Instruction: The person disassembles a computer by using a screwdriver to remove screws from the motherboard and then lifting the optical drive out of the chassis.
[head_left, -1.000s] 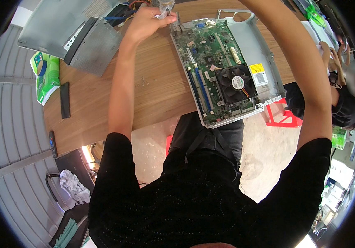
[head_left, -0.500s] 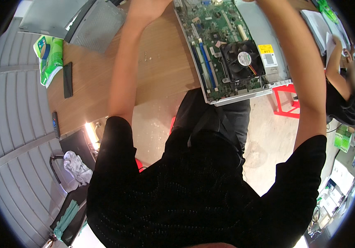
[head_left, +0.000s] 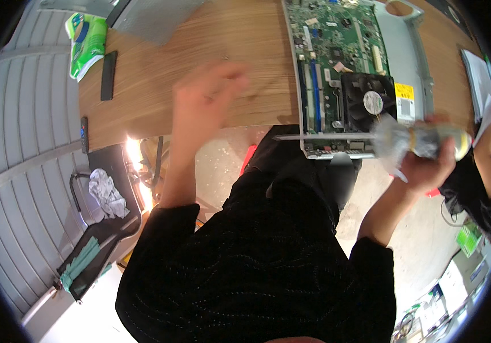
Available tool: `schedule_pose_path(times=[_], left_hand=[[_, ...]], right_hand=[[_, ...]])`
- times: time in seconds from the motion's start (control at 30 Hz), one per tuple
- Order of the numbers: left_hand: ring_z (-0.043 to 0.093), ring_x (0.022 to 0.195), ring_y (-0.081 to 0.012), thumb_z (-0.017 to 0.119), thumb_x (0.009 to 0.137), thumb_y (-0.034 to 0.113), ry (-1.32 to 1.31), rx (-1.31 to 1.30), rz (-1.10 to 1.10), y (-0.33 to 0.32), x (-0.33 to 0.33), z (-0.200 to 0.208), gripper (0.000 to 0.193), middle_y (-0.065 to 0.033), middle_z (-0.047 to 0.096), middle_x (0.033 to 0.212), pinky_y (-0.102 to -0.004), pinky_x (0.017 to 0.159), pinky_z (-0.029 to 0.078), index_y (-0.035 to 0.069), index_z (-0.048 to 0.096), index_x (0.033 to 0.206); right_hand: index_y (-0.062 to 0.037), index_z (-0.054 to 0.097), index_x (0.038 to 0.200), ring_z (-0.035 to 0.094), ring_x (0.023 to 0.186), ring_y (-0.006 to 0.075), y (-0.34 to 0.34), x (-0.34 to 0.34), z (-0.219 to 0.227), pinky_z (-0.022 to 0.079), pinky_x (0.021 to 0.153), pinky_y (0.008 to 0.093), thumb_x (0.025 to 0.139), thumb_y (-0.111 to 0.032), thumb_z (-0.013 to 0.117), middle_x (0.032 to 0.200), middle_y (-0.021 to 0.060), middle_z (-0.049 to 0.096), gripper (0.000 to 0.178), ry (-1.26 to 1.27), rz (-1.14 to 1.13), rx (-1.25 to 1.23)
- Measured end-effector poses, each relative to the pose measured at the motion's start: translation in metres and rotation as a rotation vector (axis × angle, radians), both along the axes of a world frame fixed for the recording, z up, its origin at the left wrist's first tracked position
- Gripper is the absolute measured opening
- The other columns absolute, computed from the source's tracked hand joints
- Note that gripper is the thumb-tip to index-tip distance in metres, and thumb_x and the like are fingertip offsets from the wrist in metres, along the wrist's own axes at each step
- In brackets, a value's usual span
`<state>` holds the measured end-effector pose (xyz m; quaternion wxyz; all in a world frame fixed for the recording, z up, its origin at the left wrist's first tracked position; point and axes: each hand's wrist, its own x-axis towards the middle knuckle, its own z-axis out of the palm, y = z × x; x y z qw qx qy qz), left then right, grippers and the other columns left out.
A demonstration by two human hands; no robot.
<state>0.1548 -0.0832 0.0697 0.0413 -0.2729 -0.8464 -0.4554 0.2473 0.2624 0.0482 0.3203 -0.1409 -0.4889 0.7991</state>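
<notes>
An open computer case (head_left: 309, 153) lies at the table's front edge, with a green motherboard (head_left: 337, 51) inside. A black cooling fan (head_left: 365, 94) sits toward its near right corner. My right hand (head_left: 428, 168) is closed round the bulky, pale handle of a long-shafted screwdriver (head_left: 337, 136). The shaft points left across the near edge of the case, and cloudy clear plastic seems to wrap the handle's front. Left of the case, my left hand (head_left: 205, 97) is over the table, apart from the board. Motion smears its fingers.
On the wooden table (head_left: 142, 103) a green-and-white packet (head_left: 88, 48) and a dark flat bar (head_left: 108, 75) lie at left. Grey metal panels (head_left: 154, 20) are at far left. Another person's arm (head_left: 488, 154) holds papers at right. A remote (head_left: 84, 134) lies near the table's left edge.
Both hands have left the computer case. My right hand came back toward me and now holds a screwdriver; my left hand moved nearer over the table. The case appears farther right in view.
</notes>
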Motion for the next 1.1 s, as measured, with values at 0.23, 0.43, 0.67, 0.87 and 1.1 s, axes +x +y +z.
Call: schedule_pose_path(times=[0.23, 0.43, 0.67, 0.87, 1.1], left_hand=[[0.072, 0.086, -0.0254, 0.076, 0.087, 0.008, -0.004, -0.405, 0.586, -0.067, -0.017, -0.077, 0.020, -0.0133, 0.074, 0.095, -0.0338, 0.079, 0.055, 0.004, 0.075, 0.107], [0.071, 0.084, -0.0294, 0.075, 0.087, 0.008, -0.039, -0.388, 0.598, -0.063, -0.026, -0.079, 0.019, -0.0139, 0.074, 0.095, -0.0376, 0.076, 0.055, 0.003, 0.073, 0.105], [0.072, 0.085, -0.0285, 0.074, 0.090, 0.013, -0.186, -0.360, 0.505, -0.080, -0.032, -0.085, 0.021, -0.0147, 0.074, 0.102, -0.0360, 0.076, 0.054, 0.003, 0.073, 0.109], [0.073, 0.088, -0.0191, 0.074, 0.091, 0.004, -0.386, 0.040, 0.289, -0.031, 0.000, -0.048, 0.015, -0.0120, 0.076, 0.106, -0.0277, 0.077, 0.055, -0.001, 0.073, 0.105], [0.074, 0.091, -0.0249, 0.070, 0.087, -0.010, -0.885, 0.715, -0.158, 0.009, 0.025, -0.053, 0.016, -0.0215, 0.074, 0.104, -0.0365, 0.080, 0.063, -0.004, 0.065, 0.101]], right_hand=[[-0.0029, 0.061, 0.099, 0.052, 0.052, 0.0122, -0.016, 0.003, -0.023, 0.037, 0.042, 0.0235, 0.096, -0.043, 0.055, 0.078, 0.0077, 0.059, 0.041, -0.338, -0.054, 0.053], [-0.0034, 0.060, 0.097, 0.042, 0.044, 0.0062, -0.012, 0.012, -0.035, 0.033, 0.041, 0.0226, 0.095, -0.046, 0.058, 0.069, 0.0029, 0.054, 0.043, -0.309, 0.037, -0.034], [0.0011, 0.059, 0.099, 0.041, 0.047, 0.0089, -0.006, 0.015, -0.044, 0.032, 0.045, 0.0235, 0.096, -0.046, 0.056, 0.071, 0.0075, 0.057, 0.047, -0.219, 0.043, -0.063], [0.0009, 0.056, 0.103, 0.053, 0.073, 0.0208, 0.007, 0.031, -0.034, 0.046, 0.066, 0.0382, 0.095, -0.046, 0.059, 0.095, 0.0105, 0.059, 0.048, 0.022, -0.223, -0.202], [-0.0054, 0.044, 0.091, 0.030, 0.055, 0.0142, 0.014, 0.057, -0.018, 0.024, 0.051, 0.0318, 0.086, -0.054, 0.068, 0.068, 0.0028, 0.041, 0.054, 0.105, 0.067, -0.161]])
